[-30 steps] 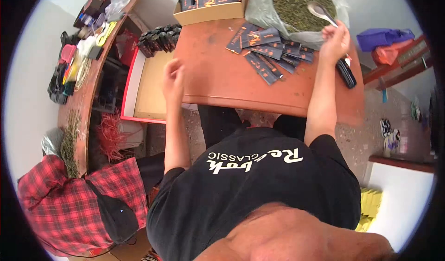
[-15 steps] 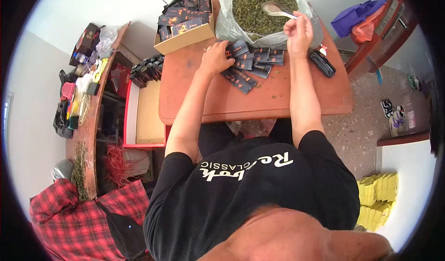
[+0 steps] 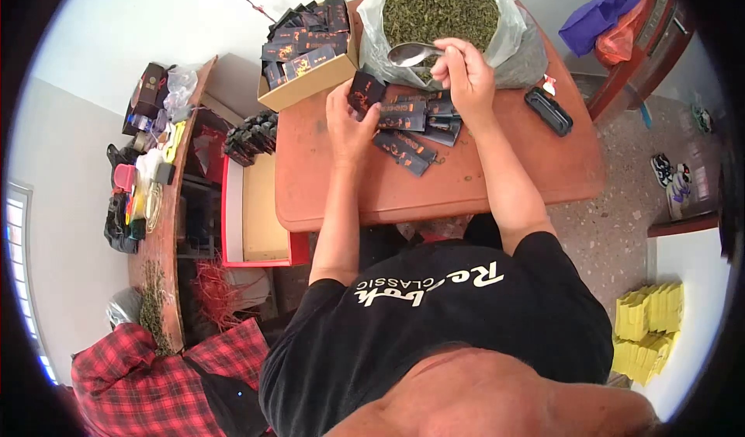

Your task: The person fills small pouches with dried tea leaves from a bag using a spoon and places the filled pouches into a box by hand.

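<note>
Between the thumb and fingers of my left hand (image 3: 351, 123) is a black packet (image 3: 367, 91), lifted at the left edge of the spread of black packets (image 3: 407, 115) on the table. My right hand (image 3: 468, 76) grips a metal spoon (image 3: 413, 53) by its handle. The spoon's bowl is over the near left rim of a clear plastic bag (image 3: 521, 53) full of dried green leaves (image 3: 440, 10). Whether the spoon holds leaves cannot be made out.
A cardboard box (image 3: 309, 82) of black packets stands at the table's (image 3: 372, 190) back left. A black case (image 3: 549, 112) lies to the right. Left are a red-edged tray (image 3: 264, 212), a cluttered shelf (image 3: 167, 243) and a person in a plaid shirt (image 3: 147, 383).
My left hand has gone from the empty tabletop to the packets and now holds one up. My right hand has brought the spoon left and nearer, from over the leaves to the bag's near rim.
</note>
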Motion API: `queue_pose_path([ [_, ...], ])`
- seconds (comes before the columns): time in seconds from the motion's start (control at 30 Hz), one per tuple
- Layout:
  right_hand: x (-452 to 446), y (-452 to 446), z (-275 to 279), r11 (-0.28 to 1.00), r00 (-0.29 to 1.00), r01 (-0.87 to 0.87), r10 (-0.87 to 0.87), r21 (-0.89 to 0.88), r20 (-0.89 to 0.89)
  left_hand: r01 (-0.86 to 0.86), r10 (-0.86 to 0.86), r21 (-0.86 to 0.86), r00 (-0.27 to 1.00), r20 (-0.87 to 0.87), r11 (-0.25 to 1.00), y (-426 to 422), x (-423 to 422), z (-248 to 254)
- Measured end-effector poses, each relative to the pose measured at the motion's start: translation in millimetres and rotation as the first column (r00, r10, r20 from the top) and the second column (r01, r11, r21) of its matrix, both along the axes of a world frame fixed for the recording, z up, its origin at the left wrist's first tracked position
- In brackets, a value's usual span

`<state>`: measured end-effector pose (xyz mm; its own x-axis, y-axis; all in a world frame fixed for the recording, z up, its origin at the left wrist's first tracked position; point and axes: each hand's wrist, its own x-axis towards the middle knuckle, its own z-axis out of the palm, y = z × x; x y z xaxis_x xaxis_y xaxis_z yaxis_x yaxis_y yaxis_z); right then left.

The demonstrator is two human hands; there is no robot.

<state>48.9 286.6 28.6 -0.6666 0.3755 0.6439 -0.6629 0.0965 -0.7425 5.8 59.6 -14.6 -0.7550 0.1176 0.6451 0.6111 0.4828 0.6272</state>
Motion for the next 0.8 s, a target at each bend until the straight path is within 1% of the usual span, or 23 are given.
queue_pose_path([
  [0.07,7.6,-1.9,0.7,0.999,0.997,0.041,-0.039,0.026,-0.068,-0.010,0.010,0.096,1.000,0.001,0.995,16.7,1.5,0.8],
  [0.1,11.3,-3.1,2.2,0.998,0.994,0.060,-0.057,0.034,-0.091,-0.017,0.020,0.100,0.999,-0.033,0.995,23.3,-1.0,-1.6],
  [0.2,15.3,-4.8,3.3,0.987,0.986,0.123,-0.110,0.103,-0.124,-0.035,0.047,0.088,0.988,-0.146,0.996,36.8,-7.7,-7.1],
  [0.3,13.6,-6.2,0.7,0.960,0.978,0.177,-0.148,0.215,-0.144,-0.018,0.029,0.108,0.994,-0.105,0.994,45.3,-7.9,-8.1],
  [0.4,11.2,-8.2,0.8,0.890,0.949,0.271,-0.183,0.367,-0.256,-0.044,0.050,0.036,0.980,-0.190,0.998,43.1,-9.4,-9.7],
  [0.43,9.9,-9.9,0.7,0.892,0.953,0.250,-0.159,0.376,-0.259,-0.036,0.044,0.048,0.983,-0.180,0.998,43.1,-8.5,-9.0],
  [0.53,10.4,-15.6,-1.2,0.970,0.997,0.073,-0.075,0.231,0.002,-0.013,0.023,0.059,0.985,-0.172,0.998,44.0,-5.2,-7.7],
  [0.63,4.5,-13.0,-3.9,0.997,0.978,-0.082,0.079,0.005,0.195,0.004,0.003,0.033,0.980,-0.200,0.999,43.3,-4.9,-9.8],
  [0.73,0.0,-11.2,-6.4,0.974,0.943,-0.189,0.216,-0.126,0.254,0.013,-0.005,0.038,0.980,-0.201,0.999,44.6,-2.5,-11.2],
  [0.8,-1.5,-11.7,-7.1,0.973,0.942,-0.192,0.218,-0.125,0.255,0.022,-0.009,0.066,0.980,-0.196,0.998,43.9,-2.5,-13.5],
])
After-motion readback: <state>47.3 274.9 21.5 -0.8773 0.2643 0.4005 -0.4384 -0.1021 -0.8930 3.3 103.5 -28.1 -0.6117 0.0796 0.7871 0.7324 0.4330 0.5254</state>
